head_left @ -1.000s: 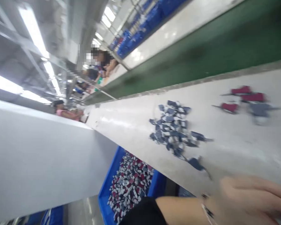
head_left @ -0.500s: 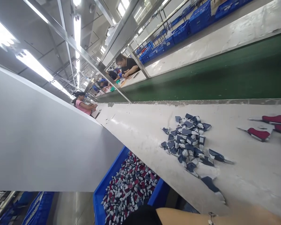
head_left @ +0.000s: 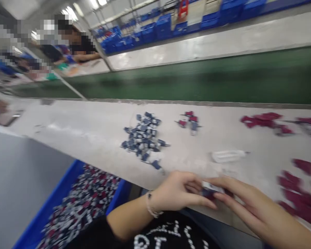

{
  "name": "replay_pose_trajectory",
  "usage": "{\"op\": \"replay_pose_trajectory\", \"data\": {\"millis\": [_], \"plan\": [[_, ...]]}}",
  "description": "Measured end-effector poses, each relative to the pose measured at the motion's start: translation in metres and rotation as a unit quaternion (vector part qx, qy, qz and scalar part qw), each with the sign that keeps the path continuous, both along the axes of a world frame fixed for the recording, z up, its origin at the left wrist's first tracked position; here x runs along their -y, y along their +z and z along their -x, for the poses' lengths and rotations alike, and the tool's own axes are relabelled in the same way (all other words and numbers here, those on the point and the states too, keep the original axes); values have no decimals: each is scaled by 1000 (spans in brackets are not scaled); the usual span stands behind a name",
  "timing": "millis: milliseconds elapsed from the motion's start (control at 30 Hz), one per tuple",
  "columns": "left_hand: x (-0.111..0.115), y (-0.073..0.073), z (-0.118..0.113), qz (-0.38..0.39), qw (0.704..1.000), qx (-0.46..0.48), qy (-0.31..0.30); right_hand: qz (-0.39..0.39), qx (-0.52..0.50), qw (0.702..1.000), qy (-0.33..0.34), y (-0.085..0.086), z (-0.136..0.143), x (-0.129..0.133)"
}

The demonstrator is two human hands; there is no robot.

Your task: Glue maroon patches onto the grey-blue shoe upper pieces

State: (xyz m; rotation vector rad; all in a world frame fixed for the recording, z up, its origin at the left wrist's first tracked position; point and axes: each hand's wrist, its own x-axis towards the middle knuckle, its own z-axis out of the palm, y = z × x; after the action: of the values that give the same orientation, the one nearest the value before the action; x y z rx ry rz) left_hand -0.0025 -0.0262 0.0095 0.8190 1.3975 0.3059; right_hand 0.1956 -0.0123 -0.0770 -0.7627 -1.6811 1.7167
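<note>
Both the left hand (head_left: 177,192) and right hand (head_left: 248,204) pinch one small part (head_left: 209,188) at the bench (head_left: 93,135) edge; the grip looks best kept at its ends, near the blue pile (head_left: 143,136).

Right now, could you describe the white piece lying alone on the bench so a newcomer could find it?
On the pale bench, look right of the dark blue heap. The white piece lies alone, long and pale, unlike the red parts around it.

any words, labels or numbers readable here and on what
White lettering on the person's black shirt: cut off by the frame edge and blurred, not readable.
Small part pinched between the left hand and right hand: no legible marking.
Blue crates at the back: too blurred to tell.
</note>
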Motion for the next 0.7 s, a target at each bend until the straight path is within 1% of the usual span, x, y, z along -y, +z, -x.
{"op": "replay_pose_trajectory", "data": {"millis": [33, 100, 267, 367, 433, 567, 700], "plan": [[-1, 2, 1, 25, 1000, 5, 7, 29, 11, 999, 18, 3, -6, 0], [-3, 5, 1, 36, 999, 2, 9, 47, 16, 998, 34, 8, -11, -1], [-4, 9, -5, -1, 1000, 14, 0, 22, 20, 999, 16, 19, -7, 1], [-3, 9, -5, 6, 1000, 7, -6, 30, 25, 999, 9, 21, -5, 7], [-1, 9, -6, 5, 1000, -11, -25, 38, 43, 998, -6, 22, -3, 12], [9, 9, -8, -23, 996, -64, -57, 20, 81, 996, -17, 29, 5, 23], [25, 8, -8, -43, 996, -64, -42, 12, 76, 997, -12, 42, 12, 35]]}}
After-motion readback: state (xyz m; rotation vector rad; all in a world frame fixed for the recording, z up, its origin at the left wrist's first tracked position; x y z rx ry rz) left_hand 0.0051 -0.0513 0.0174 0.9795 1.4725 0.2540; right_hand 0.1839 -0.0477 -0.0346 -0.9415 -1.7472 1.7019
